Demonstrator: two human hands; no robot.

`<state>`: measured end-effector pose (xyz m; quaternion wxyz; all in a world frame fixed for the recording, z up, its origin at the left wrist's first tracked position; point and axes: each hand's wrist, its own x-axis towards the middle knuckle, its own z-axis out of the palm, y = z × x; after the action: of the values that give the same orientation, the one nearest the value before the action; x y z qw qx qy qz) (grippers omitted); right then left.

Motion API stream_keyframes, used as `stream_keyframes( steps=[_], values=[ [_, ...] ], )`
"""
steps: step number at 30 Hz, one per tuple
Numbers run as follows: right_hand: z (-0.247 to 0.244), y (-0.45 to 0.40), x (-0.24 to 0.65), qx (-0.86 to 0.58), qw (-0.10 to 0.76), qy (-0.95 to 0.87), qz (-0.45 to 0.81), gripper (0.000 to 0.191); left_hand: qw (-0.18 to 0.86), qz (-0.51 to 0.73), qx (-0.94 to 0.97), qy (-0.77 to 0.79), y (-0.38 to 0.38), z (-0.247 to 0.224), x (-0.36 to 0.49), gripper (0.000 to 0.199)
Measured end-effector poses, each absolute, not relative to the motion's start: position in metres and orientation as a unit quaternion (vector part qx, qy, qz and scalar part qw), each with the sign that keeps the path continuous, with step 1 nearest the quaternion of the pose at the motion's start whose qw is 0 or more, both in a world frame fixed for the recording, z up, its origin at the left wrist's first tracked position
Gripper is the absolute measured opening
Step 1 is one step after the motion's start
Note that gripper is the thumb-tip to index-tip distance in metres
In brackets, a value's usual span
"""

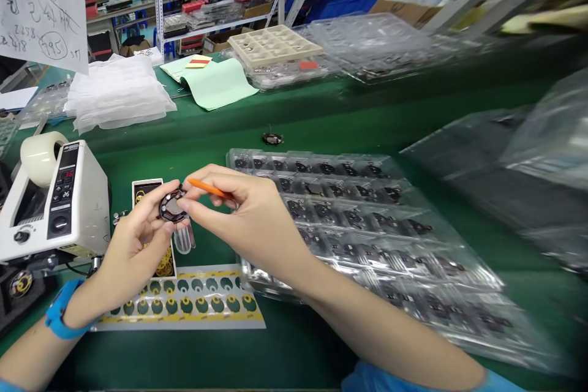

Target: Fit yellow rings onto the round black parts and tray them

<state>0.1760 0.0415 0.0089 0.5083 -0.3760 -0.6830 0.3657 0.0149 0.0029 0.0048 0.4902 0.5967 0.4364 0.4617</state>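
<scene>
My left hand [131, 245], with a blue wristband [62, 309], grips a small round black part [173, 205] with a grey centre by its edge. The thumb and fingers of my right hand [257, 211] touch the right side of that part. An orange stick-like tool [209, 188] lies in the same right hand; its working end is hidden. Below the part are clear finger-like caps [184, 240] and a narrow white box [134, 185] holding small yellow pieces. A sheet of yellow-edged stickers [215, 320] lies under my left wrist.
A clear plastic tray [463, 294] with rows of black parts covers the right of the green bench. At left stands a white tape dispenser [76, 208]. One loose round part [272, 138] sits behind the tray. Papers [119, 95] and a beige compartment tray [275, 52] are farther back.
</scene>
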Motion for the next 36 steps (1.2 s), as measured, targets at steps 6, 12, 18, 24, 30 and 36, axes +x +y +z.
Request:
stream_keyframes(
  steps=[6, 12, 18, 24, 30, 36],
  values=[
    [0.007, 0.039, 0.175, -0.367, 0.514, -0.714, 0.302, 0.015, 0.480, 0.481, 0.599, 0.424, 0.002, 0.003, 0.016, 0.037],
    [0.008, 0.036, 0.176, -0.363, 0.501, -0.740, 0.264, 0.018, 0.461, 0.501, 0.596, 0.426, 0.000, 0.005, 0.021, 0.033],
    [0.006, 0.033, 0.177, -0.358, 0.503, -0.757, 0.215, 0.018, 0.449, 0.489, 0.604, 0.442, -0.001, 0.005, 0.020, 0.031],
    [0.004, 0.032, 0.175, -0.351, 0.510, -0.764, 0.181, 0.018, 0.432, 0.529, 0.594, 0.426, 0.002, 0.001, 0.024, 0.021],
    [-0.002, 0.031, 0.171, -0.341, 0.517, -0.774, 0.131, 0.017, 0.469, 0.561, 0.549, 0.405, 0.006, 0.002, 0.028, 0.018],
    [-0.007, 0.033, 0.165, -0.379, 0.540, -0.730, 0.179, 0.013, 0.516, 0.560, 0.513, 0.396, 0.006, 0.003, 0.022, 0.017]
  ],
)
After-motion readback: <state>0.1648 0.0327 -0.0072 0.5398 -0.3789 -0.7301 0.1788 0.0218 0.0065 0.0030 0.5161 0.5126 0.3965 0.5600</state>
